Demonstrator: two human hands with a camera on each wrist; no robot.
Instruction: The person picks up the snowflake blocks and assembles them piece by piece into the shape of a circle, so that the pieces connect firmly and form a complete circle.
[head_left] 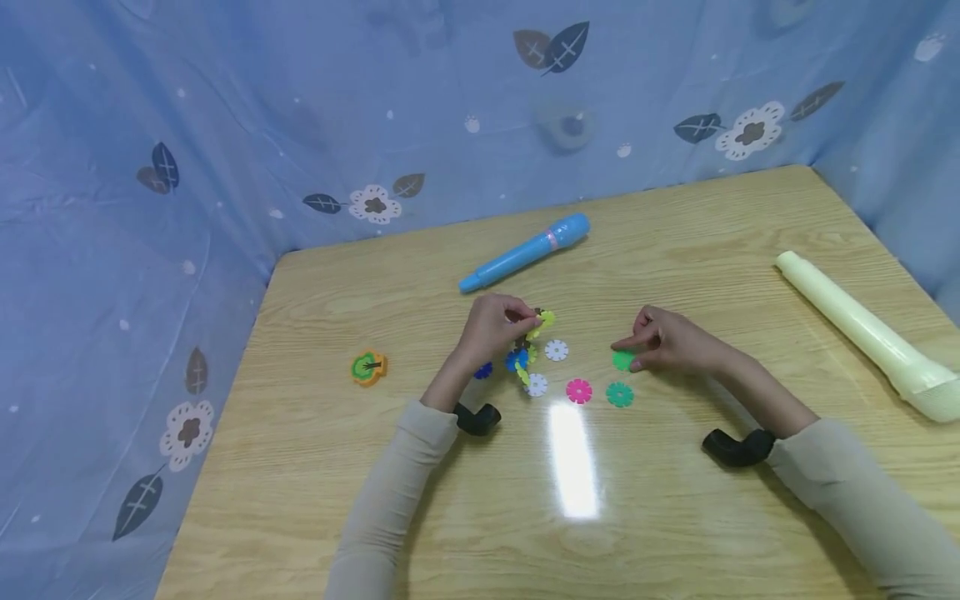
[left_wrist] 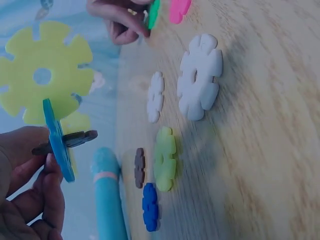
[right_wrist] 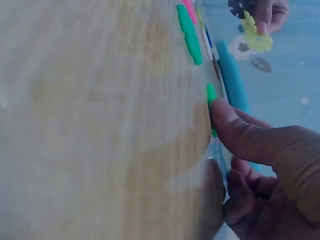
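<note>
While the left hand [head_left: 491, 331] pinches a joined cluster of notched discs [left_wrist: 58, 142], yellow, blue and brown, above the table [head_left: 285, 483], the right hand [head_left: 671, 342] has a thumb-and-finger grip on a bright green disc [head_left: 622, 360]; whether that disc touches the table is hard to tell. Near it lie a pink disc [head_left: 579, 391] and a darker green disc [head_left: 619, 395]. Beyond the left hand rests a blue microphone-shaped toy [head_left: 525, 252].

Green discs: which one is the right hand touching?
The brighter green disc, at the fingertips of the right hand; the darker green disc lies flat on the table, untouched.
</note>
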